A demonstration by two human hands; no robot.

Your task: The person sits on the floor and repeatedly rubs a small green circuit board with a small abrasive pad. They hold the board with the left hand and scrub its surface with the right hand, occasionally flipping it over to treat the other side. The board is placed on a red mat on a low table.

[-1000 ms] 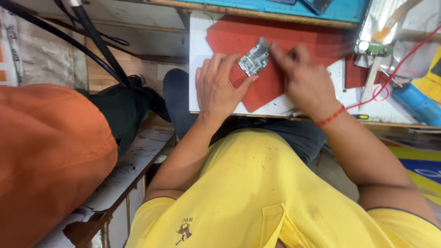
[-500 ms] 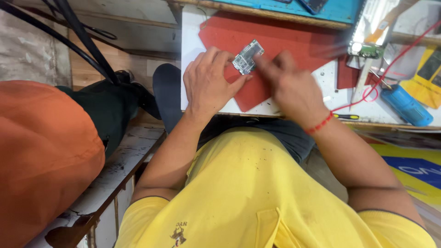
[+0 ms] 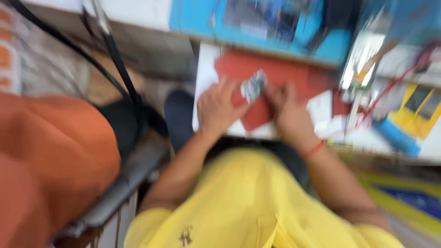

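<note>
Gripping small grey circuit board [image 3: 253, 86], left hand [image 3: 217, 109]; red mat [image 3: 275, 73] beneath.

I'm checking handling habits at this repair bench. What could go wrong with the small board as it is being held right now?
The circuit board is held up off the red mat between the left hand and right hand; a slip could drop it. Bare fingers on it may smudge or stress parts. The red wire and tools close by on the right could snag a wrist.
</note>
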